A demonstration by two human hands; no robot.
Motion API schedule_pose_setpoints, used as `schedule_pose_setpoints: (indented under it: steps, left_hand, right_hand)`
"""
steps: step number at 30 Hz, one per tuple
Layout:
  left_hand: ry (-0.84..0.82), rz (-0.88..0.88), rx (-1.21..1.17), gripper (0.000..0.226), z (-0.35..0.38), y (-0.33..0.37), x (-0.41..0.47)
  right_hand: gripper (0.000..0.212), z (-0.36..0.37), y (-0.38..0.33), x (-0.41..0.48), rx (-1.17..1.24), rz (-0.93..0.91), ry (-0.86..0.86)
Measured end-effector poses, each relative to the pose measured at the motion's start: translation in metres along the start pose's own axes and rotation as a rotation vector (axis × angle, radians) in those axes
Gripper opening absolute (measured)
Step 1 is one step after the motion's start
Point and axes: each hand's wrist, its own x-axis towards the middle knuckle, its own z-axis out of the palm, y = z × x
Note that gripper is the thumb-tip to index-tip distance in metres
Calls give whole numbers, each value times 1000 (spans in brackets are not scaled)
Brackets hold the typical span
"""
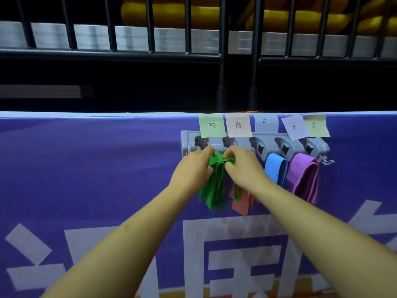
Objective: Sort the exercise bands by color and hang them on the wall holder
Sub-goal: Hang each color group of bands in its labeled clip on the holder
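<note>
Nearest the camera, two bare forearms reach up to the left end of the wall holder [320, 147]. The left hand [193, 169] and the right hand [242, 168] both pinch the bunched top of the green bands [214, 188], fingers curled on the fabric just under the holder's first clamp. I cannot tell whether the bunch is already seated there, since the fingers hide it.

Below the holder's second clamp, partly behind the right wrist, hang the salmon-orange bands [241, 204]. Further right along the holder, a blue band [276, 168] and a purple band [305, 177] each hang from their own clamp. The clamp at the holder's right end shows nothing in it.

Just above the holder sit five handwritten sticky notes [212, 125], one per clamp. As I judge it, three colours are hung, green is the step in hand, and any fifth colour is left to do.

Behind the holder is a purple banner [86, 168], and beyond that a black railing [221, 61].
</note>
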Motion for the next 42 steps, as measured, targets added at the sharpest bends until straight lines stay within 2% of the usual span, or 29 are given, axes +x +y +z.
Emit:
schedule_pose_setpoints:
  steps: [6, 13, 20, 25, 29, 33, 36, 42]
  left_hand:
    - [38, -20, -225, 35, 6, -4, -4]
    - [25, -32, -335, 29, 11, -4, -10]
    - [112, -23, -455, 31, 20, -7, -16]
    - [139, -73, -520, 31, 21, -2, -19]
    - [84, -74, -561, 39, 21, -1, -25]
    - [-69, -103, -553, 45, 29, -4, -48]
    - [-176, -125, -519, 38, 40, -13, -73]
    - [-311, -305, -515, 21, 71, -40, -153]
  right_hand:
    - [23, 5, 3, -3, 60, 30, 19]
    - [25, 11, 8, -7, 173, 84, 12]
    - [32, 21, 7, -23, 372, 65, 36]
    - [29, 31, 7, -26, 358, 74, 98]
    - [28, 34, 1, -35, 433, 108, 99]
    - [14, 46, 9, -54, 388, 170, 89]
    - [12, 64, 19, -72, 386, 226, 63]
    - [28, 107, 44, -134, 315, 408, -27]
